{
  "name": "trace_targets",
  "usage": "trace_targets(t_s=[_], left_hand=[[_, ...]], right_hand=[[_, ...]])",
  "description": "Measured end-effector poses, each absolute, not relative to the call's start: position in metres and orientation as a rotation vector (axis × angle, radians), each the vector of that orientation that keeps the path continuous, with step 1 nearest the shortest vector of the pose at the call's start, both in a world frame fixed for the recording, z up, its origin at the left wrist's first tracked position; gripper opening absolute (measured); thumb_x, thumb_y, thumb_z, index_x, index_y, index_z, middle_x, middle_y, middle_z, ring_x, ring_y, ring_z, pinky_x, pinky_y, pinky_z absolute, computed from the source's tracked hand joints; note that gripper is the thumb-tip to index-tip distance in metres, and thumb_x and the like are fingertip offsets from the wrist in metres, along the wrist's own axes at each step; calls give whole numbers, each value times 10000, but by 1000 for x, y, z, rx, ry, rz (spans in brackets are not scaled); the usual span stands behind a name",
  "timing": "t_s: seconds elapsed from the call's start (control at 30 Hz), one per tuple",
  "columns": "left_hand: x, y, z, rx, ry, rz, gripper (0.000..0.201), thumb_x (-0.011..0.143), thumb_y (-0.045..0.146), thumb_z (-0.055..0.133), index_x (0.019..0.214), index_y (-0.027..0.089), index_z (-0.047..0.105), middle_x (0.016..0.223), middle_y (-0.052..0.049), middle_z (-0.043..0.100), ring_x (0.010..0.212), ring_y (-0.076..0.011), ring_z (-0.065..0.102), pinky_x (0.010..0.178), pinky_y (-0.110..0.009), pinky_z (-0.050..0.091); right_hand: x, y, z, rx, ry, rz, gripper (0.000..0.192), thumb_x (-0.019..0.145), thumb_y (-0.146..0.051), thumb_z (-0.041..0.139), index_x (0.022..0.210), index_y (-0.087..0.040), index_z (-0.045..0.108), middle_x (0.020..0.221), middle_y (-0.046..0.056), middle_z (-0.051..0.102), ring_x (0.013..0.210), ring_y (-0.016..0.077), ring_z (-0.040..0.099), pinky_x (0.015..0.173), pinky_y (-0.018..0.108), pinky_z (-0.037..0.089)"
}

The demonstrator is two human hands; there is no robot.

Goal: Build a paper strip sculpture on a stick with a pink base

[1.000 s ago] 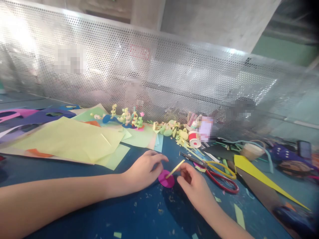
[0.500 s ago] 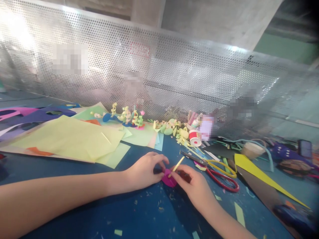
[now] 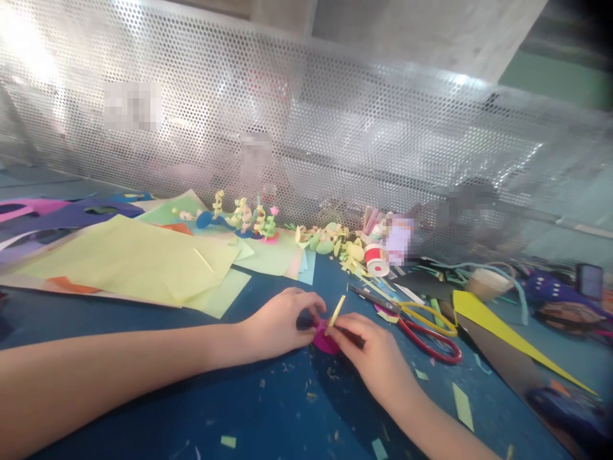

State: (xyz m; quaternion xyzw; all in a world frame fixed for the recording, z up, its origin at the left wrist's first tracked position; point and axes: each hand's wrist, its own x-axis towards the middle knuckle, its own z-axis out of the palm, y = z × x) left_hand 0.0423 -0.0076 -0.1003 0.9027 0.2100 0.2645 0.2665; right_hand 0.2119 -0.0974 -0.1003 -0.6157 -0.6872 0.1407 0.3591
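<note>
Blue and scuffed, the tabletop (image 3: 268, 409) is flecked with tiny paper trimmings, and a shiny perforated metal screen (image 3: 306, 140) stands along its far edge.

At the middle, the left hand (image 3: 278, 324) and the right hand (image 3: 376, 358) meet over a small magenta paper disc (image 3: 324, 340) that lies flat on the table. The left hand's fingertips (image 3: 313, 306) press at the disc's 10 o'clock edge. The right hand pinches a thin pale-yellow paper strip (image 3: 336, 311), which rises tilted toward 1 o'clock from the disc; its lower end touches or nearly touches the disc, and I cannot tell which.

At 3 o'clock from the hands, just beside the right hand, lie scissors (image 3: 416, 322) with one red and one yellow loop handle, blades pointing back toward 10 o'clock. Farther at 3 o'clock lies a long, sharp yellow paper wedge (image 3: 498, 338).

At 9 to 10 o'clock, loose flat sheets of pale yellow-green paper (image 3: 129, 265) overlap, with purple sheets (image 3: 57, 214) beyond them. At 12 o'clock, against the screen, stand small curled paper figures (image 3: 244, 223), then a heap of pale-green curls and scraps (image 3: 335, 243), and a small red-and-white roll (image 3: 376, 260).

At 2 o'clock sits a small round tan cup (image 3: 488, 281); its contents cannot be made out.
</note>
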Motion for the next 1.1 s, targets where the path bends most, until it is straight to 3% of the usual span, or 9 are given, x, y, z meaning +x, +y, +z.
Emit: trace_targets(t_s=[0.37,0.57,0.67,0.9,1.1], left_hand=[[45,-13,-89,2410,442,798,145,780,286,631,900,209,653,922,-6,663,919,-158,567,877,-276,404],[51,-7,-94,2321,474,772,87,803,266,608,834,204,660,882,-2,651,879,-145,573,806,-240,419],[53,-6,-94,2314,511,739,76,799,260,601,808,201,646,874,3,647,852,-146,575,770,-237,421],[55,-6,-89,2244,576,608,91,806,255,563,826,208,639,841,18,655,793,-143,593,729,-232,425],[56,-9,-90,2288,563,608,92,805,238,553,820,200,636,829,13,653,775,-146,591,706,-236,427]], right_hand=[[212,-98,-99,-1594,-1774,392,162,826,-178,563,860,-246,706,848,7,673,764,165,618,704,265,444],[212,-97,-99,-1679,-1754,372,95,787,-266,599,786,-231,687,750,4,655,669,165,597,628,262,441],[215,-98,-97,-1746,-1694,448,116,744,-201,582,829,-209,660,710,0,628,616,153,578,578,248,442],[221,-97,-96,-1765,-1640,488,181,743,-131,464,841,-185,607,807,19,635,728,158,596,683,266,460],[217,-99,-94,-1773,-1719,442,186,708,-107,477,808,-192,610,701,-6,599,613,139,554,596,250,427]])
